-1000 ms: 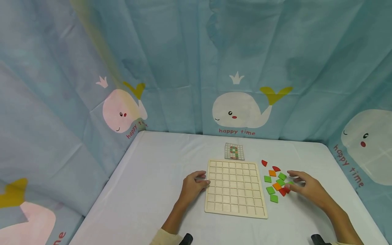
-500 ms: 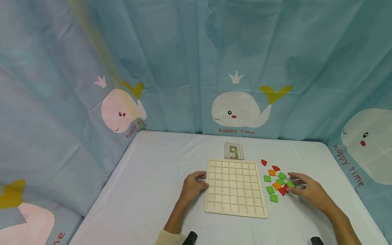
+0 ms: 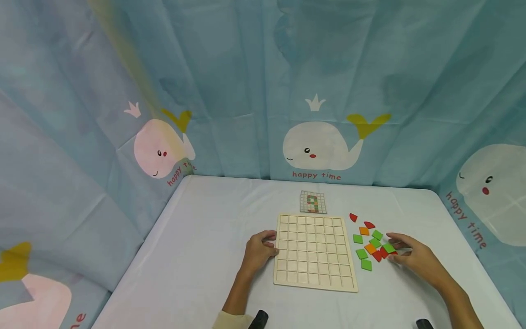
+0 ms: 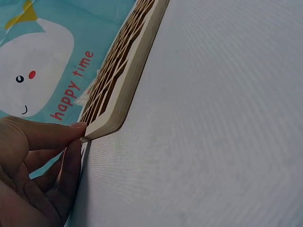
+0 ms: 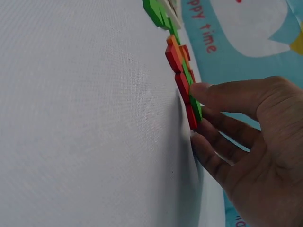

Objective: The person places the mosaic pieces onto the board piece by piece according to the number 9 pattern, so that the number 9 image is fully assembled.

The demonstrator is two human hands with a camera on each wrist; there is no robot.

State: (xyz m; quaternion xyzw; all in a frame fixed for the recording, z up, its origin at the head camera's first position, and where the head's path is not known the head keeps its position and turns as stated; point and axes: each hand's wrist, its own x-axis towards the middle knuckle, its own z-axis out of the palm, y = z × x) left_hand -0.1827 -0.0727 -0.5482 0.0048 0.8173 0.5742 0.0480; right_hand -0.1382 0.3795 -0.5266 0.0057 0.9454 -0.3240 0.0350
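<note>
Table (image 3: 197,256): white, cloth-covered, far right corner rounded, we note.
Board (image 3: 312,252): pale wood, square grid, lying flat; we put it mid-table.
Card (image 3: 313,202): small, gridded, coloured pattern, just beyond the board's far edge.
Red pieces (image 3: 353,218): some curved-edged, right of board.
Orange squares (image 3: 364,231): we count two, same scatter.
Green squares (image 3: 358,239): same scatter; one overlaps red.

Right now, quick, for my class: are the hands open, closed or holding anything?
Left hand: pinching the board.
Right hand: at a green tile; cannot tell if gripping.
</note>
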